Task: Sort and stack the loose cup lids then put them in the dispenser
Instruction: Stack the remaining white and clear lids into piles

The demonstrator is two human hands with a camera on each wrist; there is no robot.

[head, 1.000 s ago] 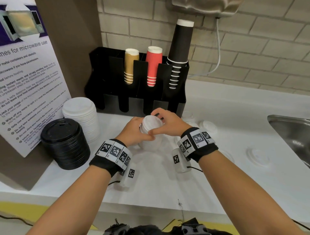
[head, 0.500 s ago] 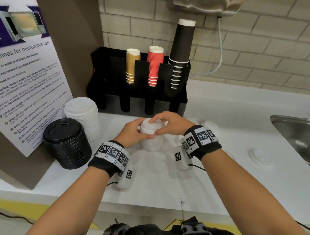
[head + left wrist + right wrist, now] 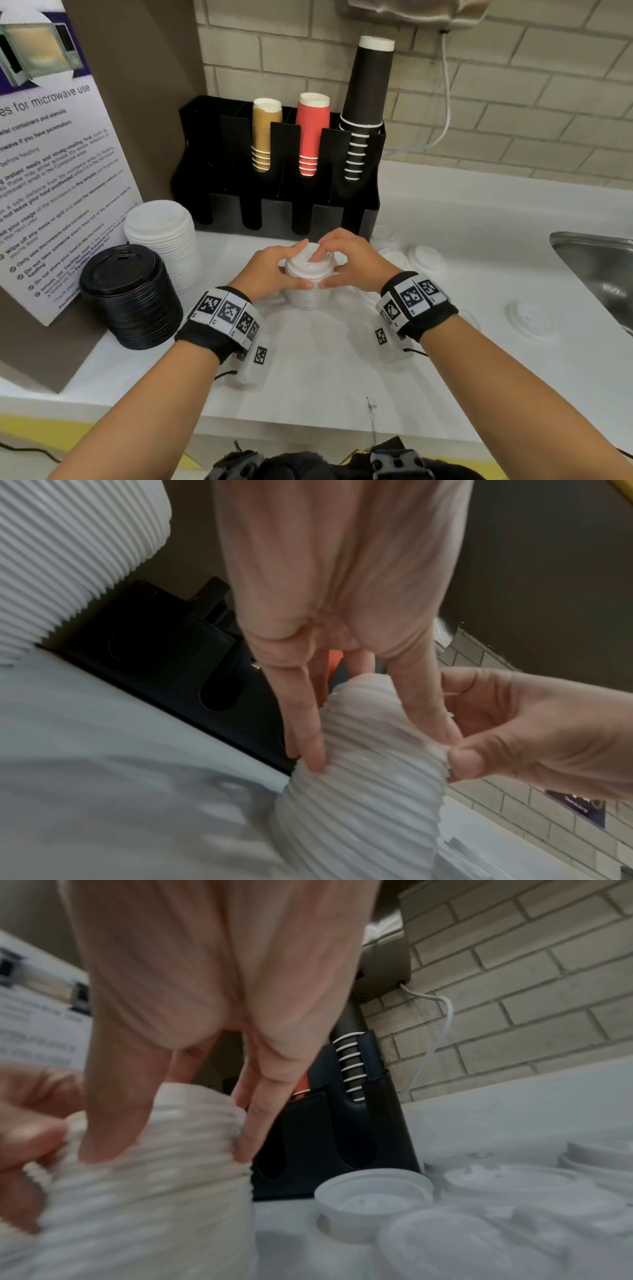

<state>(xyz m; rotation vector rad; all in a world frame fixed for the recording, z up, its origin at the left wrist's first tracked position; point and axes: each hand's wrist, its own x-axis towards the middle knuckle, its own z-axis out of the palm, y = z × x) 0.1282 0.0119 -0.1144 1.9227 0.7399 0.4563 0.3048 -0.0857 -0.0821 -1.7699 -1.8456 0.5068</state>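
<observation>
Since a second ago, lowered the small white lid stack (image 3: 310, 286) onto the counter (image 3: 342, 370), centre of frame, just before the black dispenser (image 3: 274, 209). Both grips closed on it: left hand (image 3: 270, 270) wrapped round its left side, thumb in front; right hand (image 3: 349, 263) on the right side, fingers over the top lid. Loose white lids (image 3: 426, 258) lay right; black lid stack (image 3: 132, 296) and taller white stack (image 3: 164, 240) lower left.
</observation>
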